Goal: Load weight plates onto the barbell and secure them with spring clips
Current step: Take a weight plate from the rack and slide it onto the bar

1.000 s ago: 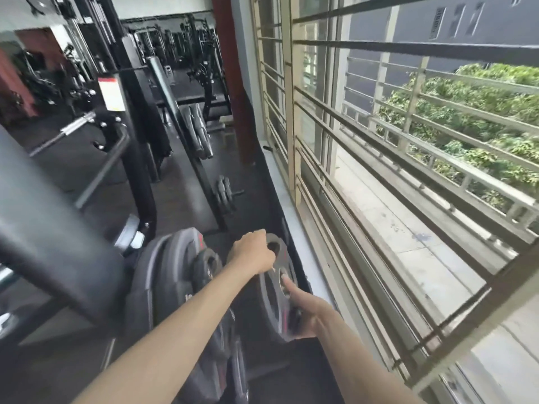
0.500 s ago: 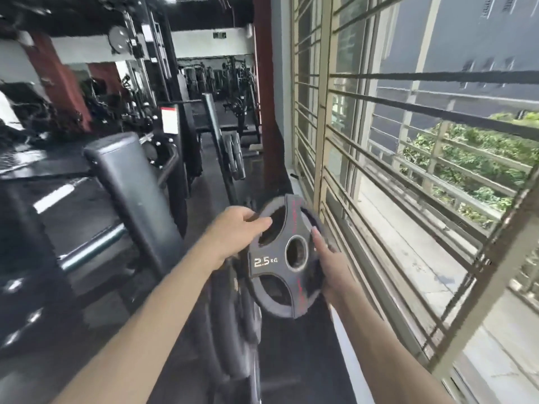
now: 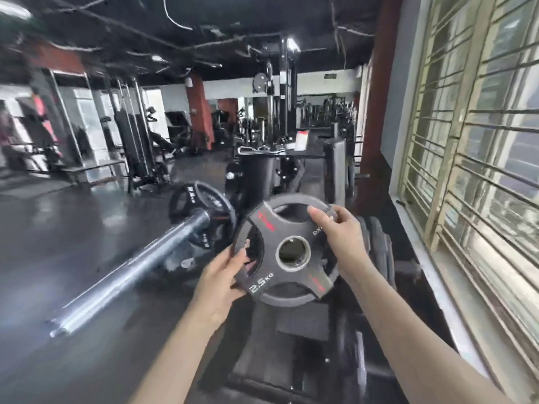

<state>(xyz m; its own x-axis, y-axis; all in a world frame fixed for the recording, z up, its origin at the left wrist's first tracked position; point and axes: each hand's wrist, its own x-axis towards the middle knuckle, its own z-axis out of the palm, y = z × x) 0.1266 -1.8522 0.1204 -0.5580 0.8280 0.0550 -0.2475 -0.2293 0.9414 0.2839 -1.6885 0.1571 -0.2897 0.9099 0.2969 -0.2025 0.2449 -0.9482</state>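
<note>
Head view, gym floor beside a barred window [image 3: 472, 158]. I hold a small black weight plate [image 3: 288, 249] in both hands, raised in front of me, its face turned toward the camera and slightly tilted. White raised lettering on its lower left reads "2.5 KG"; a second, partly hidden mark of the same kind sits near the right grip opening. Two red brand marks are printed on the spokes, too blurred for me to read. A metal-lined centre hole shows in the middle of the plate.

My left hand [image 3: 221, 275] grips the plate's lower left rim, the fingers curled through a grip opening and the thumb on the face. My right hand [image 3: 338, 231] grips the upper right rim, thumb laid across the front and fingers wrapped behind the edge.

The barbell [image 3: 140, 263] lies to the left of the plate and apart from it, its bare steel sleeve running toward the lower left. One larger black plate [image 3: 204, 214] already sits on it, carrying white lettering that I cannot read through the blur.

Behind and below the held plate stands a rack [image 3: 376, 249] with further dark plates on edge. Farther back, a red-and-white placard [image 3: 302, 139] is fixed to a machine; its text is illegible.
</note>
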